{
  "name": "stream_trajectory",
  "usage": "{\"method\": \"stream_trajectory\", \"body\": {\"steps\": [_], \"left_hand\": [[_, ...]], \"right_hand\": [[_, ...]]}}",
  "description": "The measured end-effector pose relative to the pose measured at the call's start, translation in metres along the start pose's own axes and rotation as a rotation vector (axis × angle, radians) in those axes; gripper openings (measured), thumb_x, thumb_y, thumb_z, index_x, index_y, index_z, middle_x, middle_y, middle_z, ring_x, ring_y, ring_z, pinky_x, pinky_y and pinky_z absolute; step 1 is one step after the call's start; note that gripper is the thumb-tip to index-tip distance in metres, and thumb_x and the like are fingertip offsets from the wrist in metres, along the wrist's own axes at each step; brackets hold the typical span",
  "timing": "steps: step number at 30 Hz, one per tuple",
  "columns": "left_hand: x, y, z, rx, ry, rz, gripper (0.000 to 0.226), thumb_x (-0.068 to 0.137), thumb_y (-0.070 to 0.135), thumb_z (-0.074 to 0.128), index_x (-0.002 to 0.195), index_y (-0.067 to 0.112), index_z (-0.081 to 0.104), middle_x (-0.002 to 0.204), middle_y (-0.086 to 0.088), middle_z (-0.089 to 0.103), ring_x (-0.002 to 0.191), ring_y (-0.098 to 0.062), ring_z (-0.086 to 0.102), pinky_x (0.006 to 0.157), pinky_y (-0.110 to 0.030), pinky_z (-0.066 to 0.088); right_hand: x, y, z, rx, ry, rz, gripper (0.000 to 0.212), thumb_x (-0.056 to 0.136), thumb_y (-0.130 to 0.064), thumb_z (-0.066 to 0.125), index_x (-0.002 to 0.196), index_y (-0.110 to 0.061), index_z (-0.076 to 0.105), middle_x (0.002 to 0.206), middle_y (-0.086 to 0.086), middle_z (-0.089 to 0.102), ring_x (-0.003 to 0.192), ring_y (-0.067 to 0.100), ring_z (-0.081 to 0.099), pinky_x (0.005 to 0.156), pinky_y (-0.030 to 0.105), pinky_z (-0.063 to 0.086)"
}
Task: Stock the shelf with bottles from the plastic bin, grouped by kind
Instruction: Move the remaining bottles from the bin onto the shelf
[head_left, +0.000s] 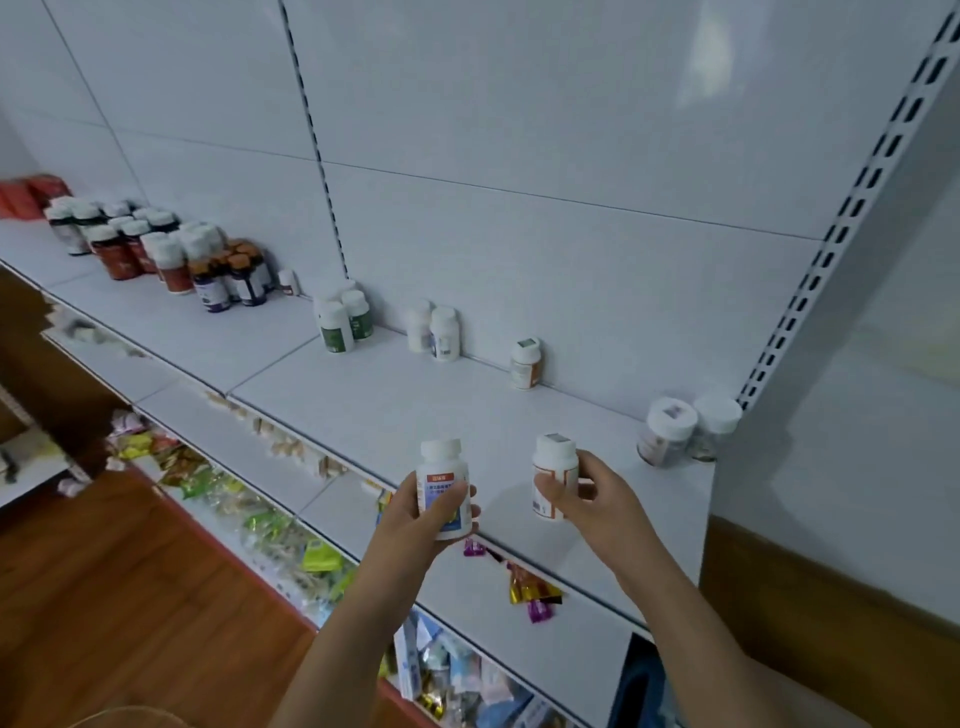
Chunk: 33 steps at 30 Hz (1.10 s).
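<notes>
My left hand (415, 512) grips a white bottle with a blue and orange label (442, 486), held upright over the front edge of the white shelf (363, 395). My right hand (597, 499) holds a white bottle with an orange label (553, 475), also upright above the shelf front. Against the back panel stand grouped bottles: a single orange-labelled one (525, 364), two white ones (434, 330), green-labelled ones (343, 322), and two pale bottles (685, 428) at the far right corner. The plastic bin is out of view.
Farther left on the shelf stand purple-labelled bottles (234, 275) and a cluster of red-brown bottles (119, 239). Lower shelves hold bagged snacks (270, 525) and loose candies (530, 592). A white upright panel (831, 364) closes the shelf on the right. Wooden floor lies at the left.
</notes>
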<state>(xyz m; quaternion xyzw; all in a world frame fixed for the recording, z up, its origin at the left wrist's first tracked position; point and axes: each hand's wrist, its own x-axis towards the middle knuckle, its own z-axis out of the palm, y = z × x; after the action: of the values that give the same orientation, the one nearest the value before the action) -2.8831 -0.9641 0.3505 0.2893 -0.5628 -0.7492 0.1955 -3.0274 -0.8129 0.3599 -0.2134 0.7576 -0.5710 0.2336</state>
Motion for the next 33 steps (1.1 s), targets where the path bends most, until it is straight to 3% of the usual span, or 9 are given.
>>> {"method": "stream_trajectory", "body": {"steps": [7,13,16,18,20,23,26,30,33], "left_hand": [[0.105,0.026,-0.020,0.296,0.017,0.089,0.024,0.090,0.029,0.068,0.113,0.023,0.061,0.103,-0.004,0.069,0.091,-0.012,0.066,0.070,-0.014,0.050],[0.159,0.031,-0.035,0.423,-0.024,0.123,0.033,0.088,0.023,0.073,0.118,0.023,0.058,0.103,0.003,0.068,0.084,0.003,0.064,0.070,-0.009,0.048],[0.175,0.024,-0.045,0.437,-0.053,0.130,0.033,0.087,0.021,0.074,0.116,0.019,0.059,0.102,0.000,0.069,0.085,-0.001,0.065,0.071,-0.012,0.049],[0.182,0.021,-0.051,0.436,-0.079,0.134,0.036,0.086,0.023,0.075,0.118,0.020,0.059,0.104,0.002,0.069,0.090,-0.004,0.066,0.073,-0.014,0.050],[0.187,0.020,-0.056,0.445,-0.122,0.157,0.040,0.084,0.025,0.076,0.120,0.024,0.058,0.105,0.007,0.069,0.095,-0.008,0.066,0.076,-0.016,0.051],[0.192,0.018,-0.065,0.490,-0.197,0.208,0.042,0.082,0.024,0.079,0.119,0.030,0.058,0.105,0.013,0.069,0.098,-0.008,0.066,0.081,-0.018,0.052],[0.192,0.014,-0.075,0.604,-0.265,0.312,0.047,0.081,0.029,0.079,0.122,0.035,0.057,0.111,0.020,0.066,0.104,0.000,0.062,0.085,-0.012,0.047],[0.201,0.017,-0.092,0.849,-0.390,0.478,0.051,0.084,0.041,0.072,0.130,0.040,0.051,0.122,0.025,0.059,0.110,0.002,0.057,0.091,-0.016,0.045],[0.220,0.019,-0.130,1.147,-0.439,0.570,0.069,0.083,0.067,0.059,0.143,0.039,0.041,0.139,0.022,0.050,0.127,-0.001,0.045,0.108,-0.022,0.033]], "right_hand": [[0.120,-0.001,0.016,-0.134,0.322,-0.162,0.034,0.082,-0.029,0.078,0.109,-0.029,0.057,0.097,-0.017,0.065,0.090,0.001,0.062,0.072,0.014,0.045],[0.193,0.028,0.017,-0.231,0.396,-0.159,0.026,0.086,-0.027,0.073,0.098,-0.014,0.054,0.088,0.005,0.062,0.083,0.023,0.062,0.075,0.045,0.053],[0.192,0.034,0.025,-0.288,0.416,-0.095,0.038,0.085,-0.023,0.074,0.116,-0.014,0.055,0.109,0.007,0.063,0.102,0.026,0.060,0.087,0.042,0.051],[0.173,0.034,0.039,-0.380,0.566,-0.075,0.056,0.085,-0.019,0.074,0.134,-0.006,0.049,0.130,0.013,0.054,0.121,0.029,0.050,0.100,0.041,0.045],[0.149,0.026,0.056,-0.397,0.676,-0.132,0.052,0.088,-0.019,0.070,0.134,-0.005,0.049,0.130,0.012,0.052,0.121,0.028,0.049,0.101,0.040,0.045],[0.129,0.007,0.086,-0.248,0.458,-0.176,0.036,0.090,-0.026,0.068,0.124,-0.019,0.057,0.117,-0.006,0.059,0.106,0.010,0.059,0.091,0.021,0.048],[0.126,-0.012,0.118,-0.184,0.192,-0.185,0.041,0.087,-0.040,0.069,0.125,-0.031,0.056,0.120,-0.020,0.060,0.110,-0.001,0.058,0.091,0.012,0.045],[0.136,-0.025,0.149,-0.305,0.140,-0.174,0.039,0.079,-0.036,0.079,0.113,-0.040,0.060,0.108,-0.022,0.065,0.103,-0.004,0.059,0.089,0.014,0.048],[0.141,-0.028,0.162,-0.361,0.140,-0.181,0.036,0.076,-0.035,0.080,0.105,-0.039,0.060,0.103,-0.022,0.066,0.099,-0.004,0.058,0.085,0.014,0.048]]}}
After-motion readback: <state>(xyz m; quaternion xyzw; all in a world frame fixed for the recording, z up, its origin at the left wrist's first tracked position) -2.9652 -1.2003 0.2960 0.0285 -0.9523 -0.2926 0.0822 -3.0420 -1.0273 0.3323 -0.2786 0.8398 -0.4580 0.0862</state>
